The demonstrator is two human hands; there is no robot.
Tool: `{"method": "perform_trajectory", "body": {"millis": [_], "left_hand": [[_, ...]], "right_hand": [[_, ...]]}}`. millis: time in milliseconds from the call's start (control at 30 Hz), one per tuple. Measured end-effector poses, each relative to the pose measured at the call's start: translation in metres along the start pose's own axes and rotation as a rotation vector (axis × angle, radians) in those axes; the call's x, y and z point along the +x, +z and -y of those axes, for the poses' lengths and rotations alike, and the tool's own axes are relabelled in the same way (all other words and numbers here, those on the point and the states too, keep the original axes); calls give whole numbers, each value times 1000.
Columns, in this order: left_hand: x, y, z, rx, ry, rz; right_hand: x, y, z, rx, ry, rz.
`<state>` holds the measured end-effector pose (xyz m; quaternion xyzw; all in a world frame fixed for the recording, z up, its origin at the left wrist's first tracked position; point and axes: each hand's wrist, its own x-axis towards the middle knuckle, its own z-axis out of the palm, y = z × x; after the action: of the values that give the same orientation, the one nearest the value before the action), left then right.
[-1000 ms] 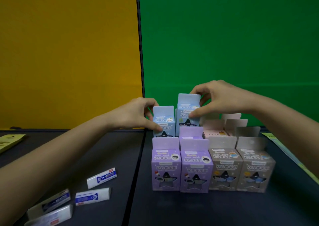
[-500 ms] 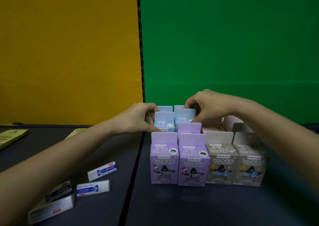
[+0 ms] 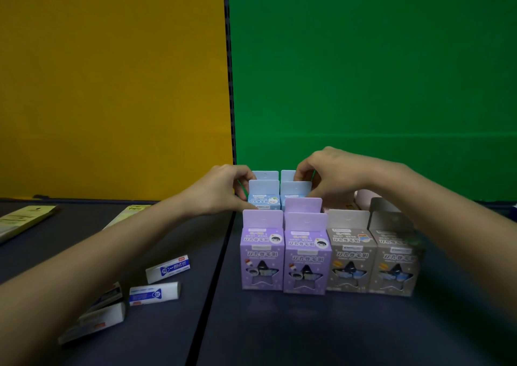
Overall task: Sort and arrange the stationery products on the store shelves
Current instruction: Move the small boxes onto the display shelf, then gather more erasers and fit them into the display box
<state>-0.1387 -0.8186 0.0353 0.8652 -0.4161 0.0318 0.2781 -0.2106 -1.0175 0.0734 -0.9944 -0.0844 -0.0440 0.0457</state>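
Gripping two pale blue boxes, one in each hand, a person reaches across a dark bench [image 3: 279, 335]. The left hand [image 3: 223, 191] pinches the left blue box [image 3: 264, 198], with the thumb on its front face and the fingers curled round its far side. The right hand [image 3: 330, 175] has its fingers curled over the top tab of the right blue box [image 3: 296, 191]. Both boxes stand upright on the bench, side by side and touching. This blue pair is the reference point for everything else.

Just behind the pair, the tabs of two more blue boxes [image 3: 265, 175] show. Directly in front of the pair stand three purple boxes [image 3: 261, 256], two of them in a front row and one tucked behind. To the front right of the pair stand two grey boxes [image 3: 349, 253], in line with the front purple ones. A pink box [image 3: 363, 198], partly hidden by the right forearm, sits to the right of the pair.

Well to the front left of the pair, white and blue erasers [image 3: 167, 269] lie scattered flat. Far to the left of the pair lie flat yellow packets [image 3: 25, 220]. Behind the pair rise a yellow panel [image 3: 112, 86] and a green panel [image 3: 363, 72].
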Motion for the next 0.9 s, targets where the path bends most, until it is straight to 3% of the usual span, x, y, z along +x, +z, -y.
{"method": "perform_trajectory", "body": {"millis": [400, 600, 900], "left_hand": [[-13, -10, -6, 62, -21, -122], [-65, -42, 3, 64, -16, -309], [-150, -78, 41, 91, -71, -165]], "right_hand": [[-8, -11, 4, 18, -60, -105], [-24, -27, 35, 107, -204, -357], [-43, -21, 139, 238, -332, -272]]}}
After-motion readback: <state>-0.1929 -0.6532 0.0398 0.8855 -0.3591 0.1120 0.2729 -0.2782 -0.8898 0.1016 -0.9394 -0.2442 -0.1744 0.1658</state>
